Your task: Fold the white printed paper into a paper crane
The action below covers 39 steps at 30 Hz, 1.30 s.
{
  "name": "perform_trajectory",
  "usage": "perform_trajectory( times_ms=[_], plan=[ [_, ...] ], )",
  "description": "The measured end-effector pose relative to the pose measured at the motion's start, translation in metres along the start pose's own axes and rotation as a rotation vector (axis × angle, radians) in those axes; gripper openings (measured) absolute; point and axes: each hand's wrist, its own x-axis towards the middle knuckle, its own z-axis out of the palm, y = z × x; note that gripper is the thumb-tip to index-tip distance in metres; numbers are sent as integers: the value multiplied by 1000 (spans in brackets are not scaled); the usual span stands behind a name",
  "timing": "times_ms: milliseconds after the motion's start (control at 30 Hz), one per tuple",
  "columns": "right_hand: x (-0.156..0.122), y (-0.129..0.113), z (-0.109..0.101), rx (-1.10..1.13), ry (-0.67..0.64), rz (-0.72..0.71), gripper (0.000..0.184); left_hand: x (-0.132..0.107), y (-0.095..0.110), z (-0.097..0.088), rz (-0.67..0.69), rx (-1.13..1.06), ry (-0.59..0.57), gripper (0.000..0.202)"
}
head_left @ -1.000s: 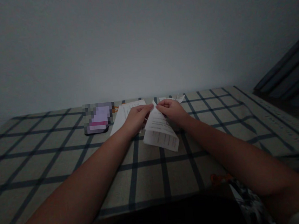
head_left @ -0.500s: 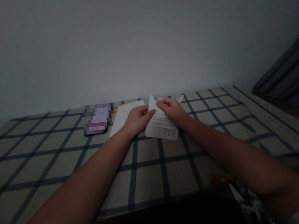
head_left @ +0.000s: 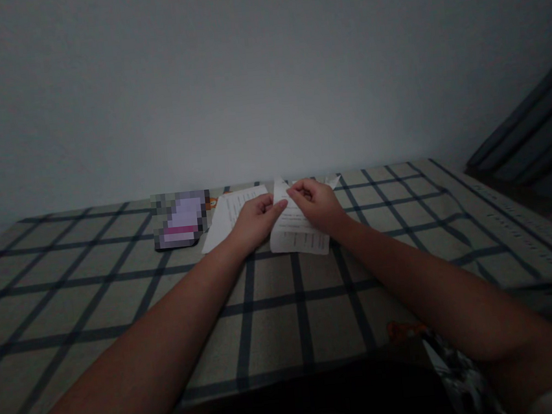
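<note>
A printed sheet of paper (head_left: 301,238) is held up between both hands above the table, its lower part bent toward me and its top corner pointing up. My left hand (head_left: 256,220) is closed on its left side, thumb pressed on the front. On the upper right, my right hand (head_left: 318,201) pinches the same sheet with thumb and forefinger. Behind my left hand lies another printed sheet (head_left: 225,215), flat on the cloth. Some crumpled white paper (head_left: 335,182) shows past my right hand, mostly hidden by it.
A phone (head_left: 183,221) with a lit, blurred screen lies to the left of the papers. The checked tablecloth (head_left: 119,300) covers the table up to a plain wall (head_left: 263,78). Dark folded fabric (head_left: 538,143) hangs at the far right.
The held sheet's top corner has dropped slightly and its lower part is more curled. My right hand has shifted a little; my left hand has barely moved.
</note>
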Motion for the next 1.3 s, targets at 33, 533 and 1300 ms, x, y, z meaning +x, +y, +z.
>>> perform_trajectory(
  times_ms=[33, 533, 1300],
  plan=[
    [0, -1, 0, -8, -7, -10, 25, 0, 0, 0, -19, -25, -4, 30],
    [2, 4, 2, 33, -125, 52, 32, 1, -3, 0, -108, -112, 4, 35],
    [5, 6, -11, -56, -450, 84, 36, 11, -12, -5, -172, -332, 84, 19]
  ],
)
